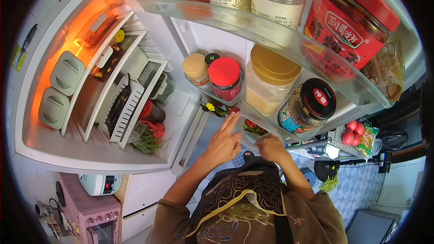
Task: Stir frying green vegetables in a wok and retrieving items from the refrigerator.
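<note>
Low at the open fridge door, my left hand (222,142) has two fingers extended against a clear plastic bag (239,122); its other fingers are curled, and whether it grips the film is unclear. My right hand (271,146) is closed on the bag's right side. Red and green chili peppers (253,128) show through the bag between the hands. Just above, the middle door shelf holds a red-lidded jar (224,77), a tan-lidded jar (195,69), a gold-lidded tub (273,77) and a black-lidded glass jar (307,105). A yellow-capped bottle (211,107) lies beside my left fingertips.
The upper door shelf (257,16) with large jars hangs over my hands. At left, the fridge shelves (101,91) hold grey lidded containers (67,72), an eggplant (118,108) in a white basket and green beans (147,142). A pink toaster oven (91,203) stands lower left.
</note>
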Action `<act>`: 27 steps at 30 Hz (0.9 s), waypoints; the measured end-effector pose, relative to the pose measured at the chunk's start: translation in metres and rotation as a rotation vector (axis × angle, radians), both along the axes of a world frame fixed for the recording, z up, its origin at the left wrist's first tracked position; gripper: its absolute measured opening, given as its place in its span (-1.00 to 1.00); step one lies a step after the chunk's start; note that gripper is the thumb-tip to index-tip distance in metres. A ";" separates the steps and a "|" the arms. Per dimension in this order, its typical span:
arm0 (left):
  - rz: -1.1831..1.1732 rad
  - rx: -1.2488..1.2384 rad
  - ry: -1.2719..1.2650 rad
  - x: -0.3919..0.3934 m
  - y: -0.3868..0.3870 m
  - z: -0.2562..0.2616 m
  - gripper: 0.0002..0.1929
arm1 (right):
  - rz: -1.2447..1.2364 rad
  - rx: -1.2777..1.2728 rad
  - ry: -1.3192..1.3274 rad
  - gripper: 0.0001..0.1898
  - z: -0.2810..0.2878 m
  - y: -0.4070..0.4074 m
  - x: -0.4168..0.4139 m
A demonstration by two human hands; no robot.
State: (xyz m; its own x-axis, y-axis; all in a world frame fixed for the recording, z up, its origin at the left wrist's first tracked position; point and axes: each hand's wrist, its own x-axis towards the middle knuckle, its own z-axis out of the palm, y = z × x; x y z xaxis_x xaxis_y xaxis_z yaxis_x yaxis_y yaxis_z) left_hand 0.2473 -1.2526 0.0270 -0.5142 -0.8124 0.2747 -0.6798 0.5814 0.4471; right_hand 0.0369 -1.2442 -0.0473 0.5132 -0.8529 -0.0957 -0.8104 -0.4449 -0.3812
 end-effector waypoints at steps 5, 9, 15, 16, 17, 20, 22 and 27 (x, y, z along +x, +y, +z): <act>0.000 0.020 0.012 0.002 0.011 0.014 -0.93 | -0.014 0.064 0.005 -0.79 0.026 0.017 -0.004; 0.001 0.052 0.025 0.001 0.014 0.014 -0.94 | -0.093 0.023 0.054 -0.74 0.046 0.024 -0.011; 0.037 -0.003 0.047 0.004 0.018 0.014 -0.95 | -0.114 0.022 -0.127 -0.82 0.077 0.026 -0.005; 0.065 -0.039 0.066 0.006 0.020 0.010 -0.94 | -0.088 0.014 -0.133 -0.82 0.083 0.026 -0.003; 0.098 -0.059 0.061 0.006 0.020 0.008 -0.94 | -0.106 -0.150 -0.300 -0.74 0.092 0.029 -0.001; 0.168 -0.005 0.245 -0.003 0.021 -0.006 -0.91 | -0.171 -0.307 -0.326 -0.42 0.120 0.041 0.005; 0.259 0.142 0.510 -0.010 0.022 -0.011 -0.90 | -0.233 -0.320 -0.170 -0.24 0.121 0.044 0.013; 0.473 0.614 0.954 -0.028 0.031 -0.048 -0.91 | -0.320 -0.117 -0.417 -0.14 0.038 0.019 0.017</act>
State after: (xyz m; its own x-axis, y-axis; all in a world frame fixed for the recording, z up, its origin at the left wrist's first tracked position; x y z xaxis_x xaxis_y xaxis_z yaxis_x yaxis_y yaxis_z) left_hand 0.2193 -1.2217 -0.0214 0.0635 -0.9914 -0.1148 -0.0172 -0.1161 0.9931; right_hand 0.0543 -1.2251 -0.0092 0.2000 -0.9657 0.1654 -0.7031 -0.2591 -0.6622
